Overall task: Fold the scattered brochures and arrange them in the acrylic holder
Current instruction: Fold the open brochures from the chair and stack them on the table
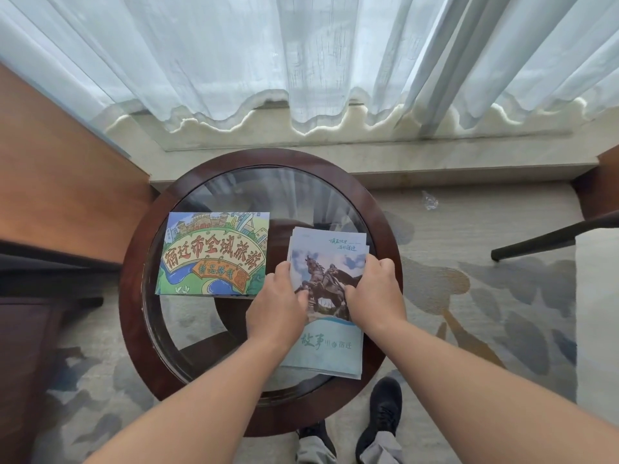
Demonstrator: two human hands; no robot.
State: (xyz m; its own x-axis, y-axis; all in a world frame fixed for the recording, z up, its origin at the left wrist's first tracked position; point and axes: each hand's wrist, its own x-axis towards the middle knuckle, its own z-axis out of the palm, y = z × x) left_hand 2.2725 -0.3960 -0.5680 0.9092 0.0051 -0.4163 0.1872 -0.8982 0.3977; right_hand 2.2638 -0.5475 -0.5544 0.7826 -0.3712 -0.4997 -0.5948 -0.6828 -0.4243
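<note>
Glass set in a dark wooden ring makes the round tabletop point(132, 296). On its right side, near the person, lies a stack of pale blue folded brochures with a horse statue photo point(330, 349). The left hand point(278, 299) and right hand point(373, 293) grip its side edges, fingers curled round the paper, thumbs on top. Just left of it a colourful cartoon map brochure point(214, 256) lies flat. No acrylic holder shows, so I judge the folding largely done and the arranging not yet begun.
</note>
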